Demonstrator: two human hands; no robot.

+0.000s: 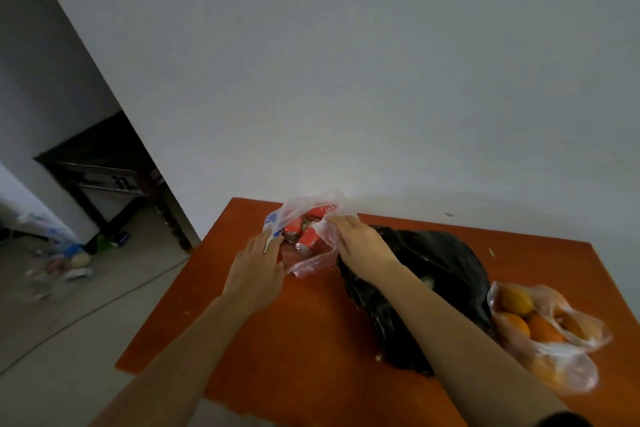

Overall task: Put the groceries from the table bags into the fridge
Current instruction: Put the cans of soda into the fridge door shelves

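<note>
Both hands are at the mouth of a thin clear plastic bag (313, 267) that sits near the far left corner of the table. Left hand (258, 263) curls its fingers over the bag's left edge and holds it; right hand (360, 246) pinches the right rim of the same bag between thumb and fingertips, so the opening is drawn apart between them.

A plain white wall (346, 62) fills the upper view, and the flat orange-red tabletop (277, 340) stands against it. On the table, a crumpled black plastic bag (443, 270) lies just right of the clear one, partly under the right forearm. Beside it, near the right edge, lies a second clear plastic bag (561, 367) holding round oranges (540, 326).

Off to the left, through a doorway, stands a dark wooden table (100, 156), with blurred litter (59, 253) on the grey floor near it.

Inside the held bag are red drink cans (308, 241), lying tilted against each other, with a small blue-and-white item (272, 220), too blurred to identify, at the left rim.
</note>
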